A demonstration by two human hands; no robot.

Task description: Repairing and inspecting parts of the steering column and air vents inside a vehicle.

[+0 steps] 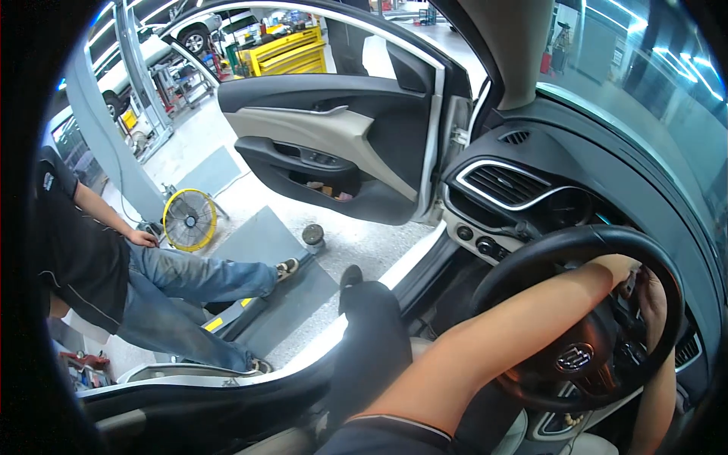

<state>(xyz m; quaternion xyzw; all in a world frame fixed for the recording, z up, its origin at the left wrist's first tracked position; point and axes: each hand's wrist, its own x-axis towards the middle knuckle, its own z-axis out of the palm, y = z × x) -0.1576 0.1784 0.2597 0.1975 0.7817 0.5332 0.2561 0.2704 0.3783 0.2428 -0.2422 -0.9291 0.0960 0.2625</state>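
The wheel [590, 334] stands before the driver's seat, under the dash [644, 182]. The left arm [516, 326] crosses its face; the left hand [625, 267] is inside the right-hand side of the rim, close to the right hand [652, 294]. Finger spread and any grip cannot be told: the rim and the hands themselves obscure them. Judged risks: should the wheel turn, its spokes could trap the crossed arm; poor sight behind the rim could cause a slip or scraped knuckles. Outside the open door [303, 133], a co-worker [91, 258] sits near a fan [190, 220].
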